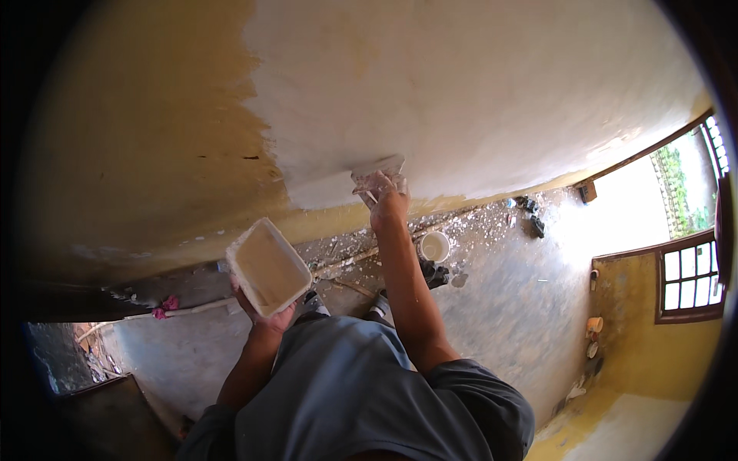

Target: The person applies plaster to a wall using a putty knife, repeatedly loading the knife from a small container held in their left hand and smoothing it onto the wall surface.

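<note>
My left hand [267, 323] holds a rectangular white tray [244, 283] from beneath and along its side. Smooth off-white paste [270, 269] lies inside, and dried smears coat the rim. Further forward, my right hand [390, 200] grips a wide, paste-covered putty knife [379, 164], its blade against the wall [461, 100]. Whitish filler covers the wall's middle and right. On the left the old ochre-yellow paint [161, 146] shows, meeting the filler in a ragged edge; a yellow strip also runs along the bottom. My fingers partly hide the knife's handle.
White flakes litter the concrete floor [500, 276] along the wall's foot. A white bucket [422, 244] stands right of my feet, beside dark lumpy items [435, 275]. A pole [346, 265] lies near the wall. A bright doorway [623, 207] and barred window [689, 278] are at right.
</note>
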`<state>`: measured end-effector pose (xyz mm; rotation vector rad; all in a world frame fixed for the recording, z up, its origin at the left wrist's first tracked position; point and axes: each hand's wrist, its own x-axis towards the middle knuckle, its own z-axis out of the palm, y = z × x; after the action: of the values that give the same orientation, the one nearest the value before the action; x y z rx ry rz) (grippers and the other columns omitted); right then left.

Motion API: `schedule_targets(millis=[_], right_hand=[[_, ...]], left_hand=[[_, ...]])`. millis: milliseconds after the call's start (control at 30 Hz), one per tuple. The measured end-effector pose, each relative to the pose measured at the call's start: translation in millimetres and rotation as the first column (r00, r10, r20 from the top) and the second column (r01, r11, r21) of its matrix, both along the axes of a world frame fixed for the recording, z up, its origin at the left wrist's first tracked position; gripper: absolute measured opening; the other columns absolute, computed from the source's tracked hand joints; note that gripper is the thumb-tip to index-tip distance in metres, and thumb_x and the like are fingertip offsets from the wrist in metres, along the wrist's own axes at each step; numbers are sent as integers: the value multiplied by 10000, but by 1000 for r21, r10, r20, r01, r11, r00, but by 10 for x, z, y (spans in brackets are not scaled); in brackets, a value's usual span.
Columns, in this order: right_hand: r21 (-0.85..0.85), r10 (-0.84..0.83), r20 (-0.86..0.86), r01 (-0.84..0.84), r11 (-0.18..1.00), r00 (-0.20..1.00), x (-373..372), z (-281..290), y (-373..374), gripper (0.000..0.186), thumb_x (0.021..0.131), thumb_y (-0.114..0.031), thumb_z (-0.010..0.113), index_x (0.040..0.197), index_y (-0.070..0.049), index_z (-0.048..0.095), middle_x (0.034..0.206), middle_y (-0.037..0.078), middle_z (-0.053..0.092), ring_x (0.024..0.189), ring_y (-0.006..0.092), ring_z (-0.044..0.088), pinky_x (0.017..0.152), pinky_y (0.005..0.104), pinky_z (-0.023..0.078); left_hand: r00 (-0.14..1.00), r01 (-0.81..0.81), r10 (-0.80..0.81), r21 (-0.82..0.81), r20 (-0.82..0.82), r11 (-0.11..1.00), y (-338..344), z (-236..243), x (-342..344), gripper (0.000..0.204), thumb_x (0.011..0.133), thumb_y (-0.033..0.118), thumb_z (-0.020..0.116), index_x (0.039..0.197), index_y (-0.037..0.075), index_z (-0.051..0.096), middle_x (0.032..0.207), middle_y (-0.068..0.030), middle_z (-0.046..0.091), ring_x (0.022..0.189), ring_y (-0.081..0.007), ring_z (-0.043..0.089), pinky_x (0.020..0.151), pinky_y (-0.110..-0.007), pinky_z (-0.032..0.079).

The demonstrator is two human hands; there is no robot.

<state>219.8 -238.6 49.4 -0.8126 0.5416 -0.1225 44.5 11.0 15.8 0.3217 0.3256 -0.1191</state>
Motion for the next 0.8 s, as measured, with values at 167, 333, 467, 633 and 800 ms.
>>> schedule_targets(millis=[167, 333, 467, 633, 800], right_hand=[[104, 57, 110, -69, 992, 992, 47, 726, 12, 257, 962, -92, 595, 1198, -53, 501, 1146, 114, 574, 1035, 302, 612, 895, 492, 554], [205, 18, 250, -72, 976, 968, -12, 1667, 88, 379, 961, -146, 617, 1257, 13, 442, 1216, 184, 432, 1133, 325, 508, 1017, 503, 541], [251, -54, 324, -31, 967, 944, -79, 2380, 120, 478, 939, -123, 640, 1289, 53, 367, 1152, 194, 402, 1134, 322, 489, 1061, 517, 520], [-93, 34, 722, 48, 995, 691, -261, 2928, -132, 389, 982, -121, 544, 1275, 100, 414, 1139, 252, 540, 1146, 410, 579, 1038, 507, 535], [-553, 26, 830, 829, -90, 557, -53, 2035, -156, 320, 966, -54, 521, 1255, 70, 581, 1217, 232, 587, 1150, 381, 571, 985, 530, 478]], left_hand=[[990, 54, -48, -42, 130, 998, -1, 23, 29, 785, 861, 752, 488, 1471, 261, 437, 1419, -29, 540, 1276, -326, 545, 935, -642, 508], [997, -73, 74, -19, 2, 997, 12, 47, 36, 782, 855, 755, 494, 1451, 253, 444, 1351, -48, 581, 1158, -348, 632, 857, -659, 554], [987, -157, 157, 6, -45, 988, -37, 173, 66, 778, 860, 756, 482, 1437, 234, 456, 1314, -47, 600, 1116, -335, 650, 813, -633, 576], [998, -58, 57, -24, -12, 998, -44, 224, 81, 761, 871, 751, 465, 1419, 223, 478, 1277, -44, 620, 1091, -317, 658, 762, -594, 586], [995, -100, 99, 1, 29, 995, 6, 102, 98, 739, 880, 740, 470, 1409, 225, 491, 1242, -34, 642, 1080, -313, 665, 727, -590, 590]])
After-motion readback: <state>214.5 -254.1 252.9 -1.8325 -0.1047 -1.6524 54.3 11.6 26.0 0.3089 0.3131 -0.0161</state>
